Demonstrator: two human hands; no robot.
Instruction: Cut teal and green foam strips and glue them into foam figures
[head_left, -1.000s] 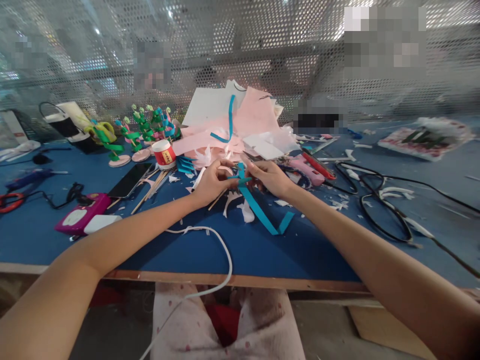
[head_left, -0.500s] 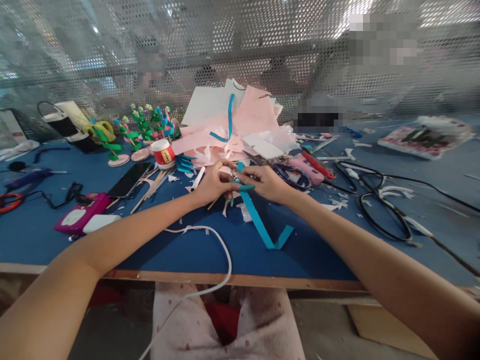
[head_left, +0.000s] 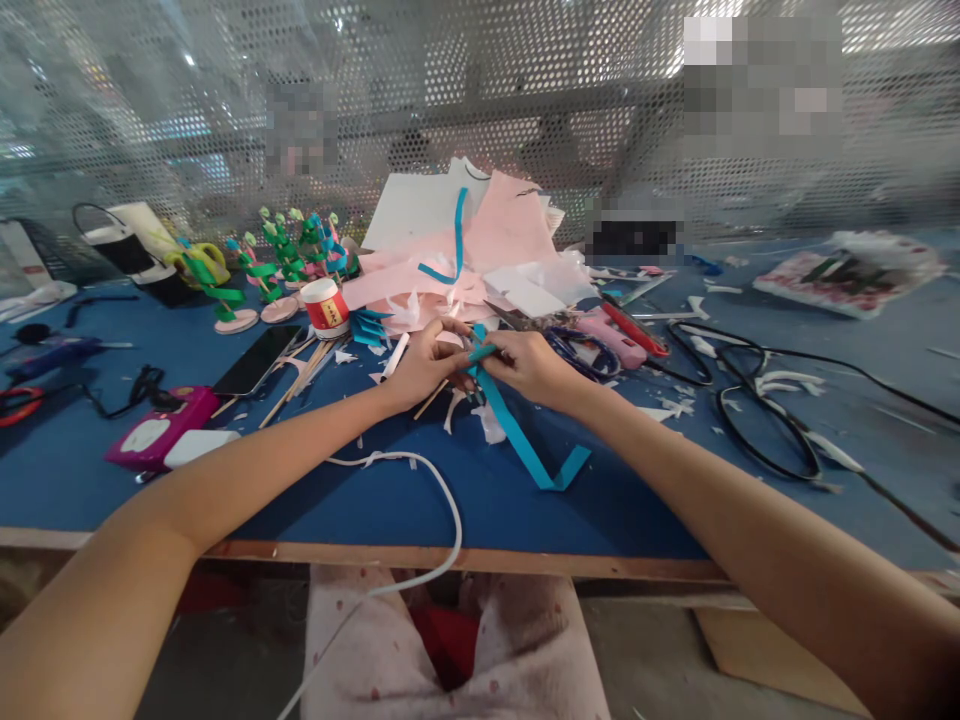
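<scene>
A long blue paper strip [head_left: 519, 436] is pinched between my two hands over the table, with one band crossing over another at the fingers. Its loose lower part slants down to the right and ends in a bent tip. My left hand [head_left: 424, 372] is closed on the strip's folded upper part from the left side. From the right, the bent fingers of my right hand [head_left: 534, 366] grip the crossing band. Behind my hands lie pink paper sheets [head_left: 517, 225], and a second blue strip [head_left: 460, 235] rests on them.
Paper plants on round pink bases [head_left: 236, 321] stand back left, near a red-and-white cup [head_left: 325, 310] and a phone [head_left: 259, 362]. A pink glue gun [head_left: 611, 340], red-handled tool [head_left: 634, 330] and black cable [head_left: 772, 455] lie right. A white cable [head_left: 442, 480] crosses the front edge.
The blue band at my fingertips has shifted up and now lies slanted across the strip. My right fingers have moved slightly; the strip's loose end has risen a little.
</scene>
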